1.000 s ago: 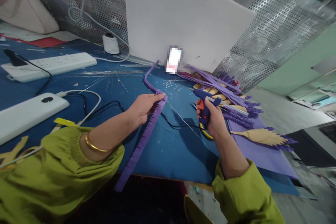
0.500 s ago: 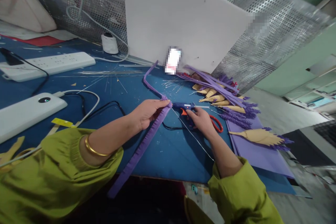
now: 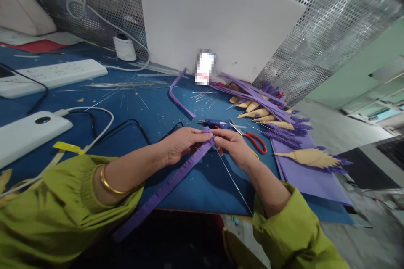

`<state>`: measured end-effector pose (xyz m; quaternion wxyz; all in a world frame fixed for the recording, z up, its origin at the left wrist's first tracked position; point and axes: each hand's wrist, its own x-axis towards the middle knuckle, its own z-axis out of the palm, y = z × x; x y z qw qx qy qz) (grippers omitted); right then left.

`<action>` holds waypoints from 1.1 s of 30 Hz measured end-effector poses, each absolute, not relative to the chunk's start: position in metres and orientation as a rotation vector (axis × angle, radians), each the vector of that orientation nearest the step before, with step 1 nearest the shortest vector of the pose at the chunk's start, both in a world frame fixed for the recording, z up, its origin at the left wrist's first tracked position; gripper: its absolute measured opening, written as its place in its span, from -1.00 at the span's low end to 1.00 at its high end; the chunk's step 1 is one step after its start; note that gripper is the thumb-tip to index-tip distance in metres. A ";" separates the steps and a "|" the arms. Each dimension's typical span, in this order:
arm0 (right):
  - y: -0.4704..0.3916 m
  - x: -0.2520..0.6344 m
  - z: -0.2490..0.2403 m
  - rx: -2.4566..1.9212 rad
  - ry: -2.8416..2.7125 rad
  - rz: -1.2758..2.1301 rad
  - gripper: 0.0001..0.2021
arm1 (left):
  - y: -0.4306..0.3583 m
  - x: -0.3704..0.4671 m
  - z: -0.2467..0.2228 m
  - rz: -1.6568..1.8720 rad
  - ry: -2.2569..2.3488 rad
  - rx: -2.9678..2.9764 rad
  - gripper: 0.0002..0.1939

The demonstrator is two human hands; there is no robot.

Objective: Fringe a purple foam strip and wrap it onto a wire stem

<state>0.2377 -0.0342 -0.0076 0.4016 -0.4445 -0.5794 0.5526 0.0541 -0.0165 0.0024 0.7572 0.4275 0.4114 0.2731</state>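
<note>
In the head view, my left hand [image 3: 184, 143] is closed, pinching the top of a long purple paper strip [image 3: 176, 180] with small cuts along it. The strip slants down past the table's front edge. At its top is a small ruffled purple bundle [image 3: 207, 130], around the end of a thin metal wire [image 3: 232, 178]. My right hand [image 3: 235, 145] pinches the wire just below this bundle, fingertips touching my left hand's. Behind my hands a blue glue gun [image 3: 217, 124] lies on the table. Beside it are red-handled scissors [image 3: 256, 143], partly covered by my right hand.
Another purple strip [image 3: 179, 103] lies bent on the blue table [image 3: 202, 193]. To the right are finished-looking lavender stems in tan wrapping [image 3: 265, 115] and purple sheets [image 3: 303, 176]. Loose wires [image 3: 126, 86], a power strip [image 3: 59, 75] and a white power bank [image 3: 31, 134] with cables occupy the left.
My right hand has let go of the glue gun, which now lies on the table, and has moved left to the wire. My left hand still holds the purple strip, slightly lower in view.
</note>
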 end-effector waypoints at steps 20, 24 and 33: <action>0.004 0.217 0.029 -0.790 -1.275 1.687 -0.71 | 0.004 0.042 0.038 0.786 0.845 0.965 -0.72; 0.010 0.205 0.036 -0.778 -1.337 1.607 -0.71 | 0.006 0.030 0.045 0.819 0.835 1.072 -0.71; 0.008 0.205 0.034 -0.829 -1.474 1.550 -0.75 | 0.001 0.023 0.029 0.795 0.824 1.038 -0.65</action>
